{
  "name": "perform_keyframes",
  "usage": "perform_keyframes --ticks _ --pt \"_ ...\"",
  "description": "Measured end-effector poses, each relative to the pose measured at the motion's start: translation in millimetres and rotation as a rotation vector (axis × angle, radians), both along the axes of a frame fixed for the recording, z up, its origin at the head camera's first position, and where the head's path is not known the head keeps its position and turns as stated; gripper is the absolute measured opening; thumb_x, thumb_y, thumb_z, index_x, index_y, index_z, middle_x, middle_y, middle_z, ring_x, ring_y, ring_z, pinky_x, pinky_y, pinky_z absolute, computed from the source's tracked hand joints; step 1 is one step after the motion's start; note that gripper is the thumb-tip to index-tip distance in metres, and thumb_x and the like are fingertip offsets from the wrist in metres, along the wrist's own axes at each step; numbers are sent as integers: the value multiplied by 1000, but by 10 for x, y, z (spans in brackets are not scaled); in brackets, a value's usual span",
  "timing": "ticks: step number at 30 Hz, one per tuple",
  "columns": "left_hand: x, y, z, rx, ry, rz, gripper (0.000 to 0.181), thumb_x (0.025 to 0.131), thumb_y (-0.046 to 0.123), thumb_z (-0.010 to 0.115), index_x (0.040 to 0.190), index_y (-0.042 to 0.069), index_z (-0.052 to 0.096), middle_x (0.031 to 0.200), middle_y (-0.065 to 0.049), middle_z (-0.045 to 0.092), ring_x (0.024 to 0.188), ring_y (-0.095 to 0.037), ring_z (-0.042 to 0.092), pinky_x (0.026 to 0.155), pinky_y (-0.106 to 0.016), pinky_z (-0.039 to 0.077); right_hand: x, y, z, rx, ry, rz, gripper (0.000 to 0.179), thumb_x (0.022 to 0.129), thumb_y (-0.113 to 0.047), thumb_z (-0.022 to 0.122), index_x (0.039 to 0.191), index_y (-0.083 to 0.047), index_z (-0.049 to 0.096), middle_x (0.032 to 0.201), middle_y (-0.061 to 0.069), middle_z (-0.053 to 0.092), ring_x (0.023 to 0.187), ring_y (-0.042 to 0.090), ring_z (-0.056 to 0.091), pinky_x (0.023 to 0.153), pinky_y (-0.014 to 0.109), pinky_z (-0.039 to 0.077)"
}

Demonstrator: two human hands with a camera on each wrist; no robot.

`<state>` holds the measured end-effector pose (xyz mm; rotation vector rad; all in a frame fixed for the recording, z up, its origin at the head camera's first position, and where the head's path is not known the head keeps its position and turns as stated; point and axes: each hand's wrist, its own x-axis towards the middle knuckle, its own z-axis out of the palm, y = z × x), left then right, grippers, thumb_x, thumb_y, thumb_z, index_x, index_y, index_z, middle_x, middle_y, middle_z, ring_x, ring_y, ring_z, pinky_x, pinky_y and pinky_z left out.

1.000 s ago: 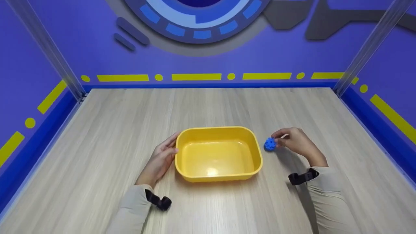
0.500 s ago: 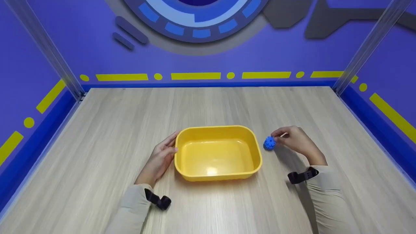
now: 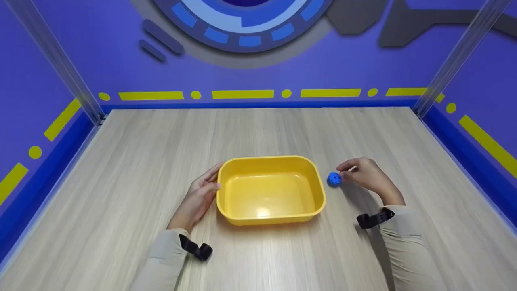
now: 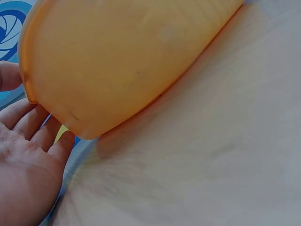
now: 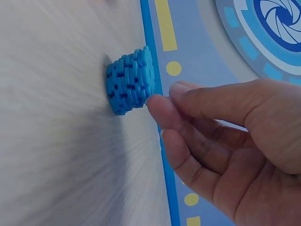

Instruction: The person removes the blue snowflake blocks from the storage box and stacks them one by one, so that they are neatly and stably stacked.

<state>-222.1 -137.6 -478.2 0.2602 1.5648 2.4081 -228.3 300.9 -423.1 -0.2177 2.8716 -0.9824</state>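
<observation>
A yellow plastic basin (image 3: 271, 221) sits on the wooden table (image 3: 169, 137), its inside bare in the head view. At its left end my left hand (image 3: 198, 198) rests along the outer wall, thumb at the rim (image 4: 28, 80) and fingers (image 4: 28, 122) extended underneath, their tips hidden. Right of the basin stands a short stack of blue notched discs (image 3: 334, 179), its layers showing in the right wrist view. My right hand (image 3: 365, 176) is beside the stack, one fingertip (image 5: 157, 104) right at its top edge and the other fingers loosely bent. Nothing shows between thumb and fingers.
Blue-purple panels (image 3: 282, 76) with yellow markings enclose the table at the back and both sides. Clear posts (image 3: 56, 60) rise at the rear corners. Each wrist wears a black strap with a camera (image 3: 202, 251).
The blue stack looks rounder and more upright from above than a second ago, with the right fingers staying beside it. The basin and left hand stay in place.
</observation>
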Motion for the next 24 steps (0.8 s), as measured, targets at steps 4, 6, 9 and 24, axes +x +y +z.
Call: perform_keyframes --ticks 4,6,9,24 --pt "5 0 2 -4 2 -1 65 87 -10 45 149 -3 26 158 -17 24 146 -26 23 114 -29 32 10 4 2 4 -4 1 21 88 -8 62 106 0 71 104 19 70 86 23 65 76 33 56" --pt "5 0 2 -6 6 1 65 87 -10 45 149 -3 26 157 -18 24 146 -27 23 114 -30 32 14 3 6 8 -5 3 21 88 -9 62 106 -1 71 104 19 70 86 23 65 76 32 56" --pt "1 -1 -3 -15 10 -7 65 87 -10 44 149 -3 26 157 -18 24 145 -27 24 114 -31 32 16 4 9 10 -1 10 22 89 -10 62 107 -1 71 103 18 70 84 21 64 72 28 54" --pt "27 -42 -1 -33 1 49 56 95 4 45 149 0 30 157 -14 29 143 -22 32 114 -31 34 27 -19 10 -21 15 -16 47 99 -40 48 121 0 63 107 20 69 97 32 65 84 41 56"
